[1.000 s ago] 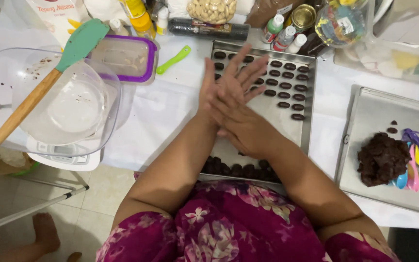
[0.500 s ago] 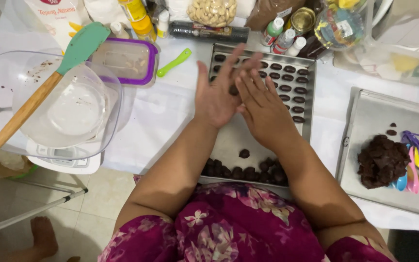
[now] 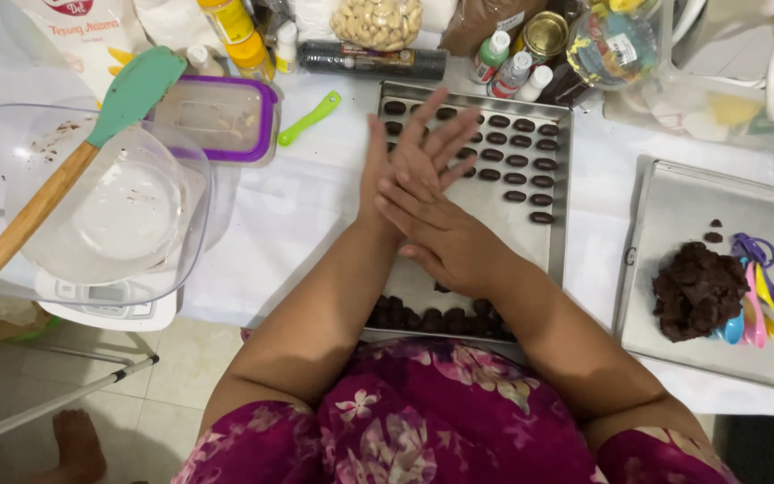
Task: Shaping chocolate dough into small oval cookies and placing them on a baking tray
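My left hand (image 3: 409, 157) and my right hand (image 3: 445, 237) are pressed palm to palm above a long metal baking tray (image 3: 559, 193). The right hand lies across the left palm, and the fingers of both are spread. Nothing shows between the palms. Rows of small dark chocolate dough pieces (image 3: 517, 170) fill the tray's far end. More pieces (image 3: 423, 318) line its near edge, partly hidden by my forearms. One loose piece (image 3: 441, 288) lies just under my right hand.
A second metal tray (image 3: 700, 202) on the right holds a dark dough lump (image 3: 696, 289) and coloured measuring spoons (image 3: 759, 300). At left a glass bowl (image 3: 118, 215) with a green spatula (image 3: 64, 170) sits on a scale (image 3: 109, 309). Jars, bottles and bags crowd the far edge.
My hands were pressed together, then parted and a dough piece appeared on the tray below them. Now the palms are together again, slightly further up the tray.
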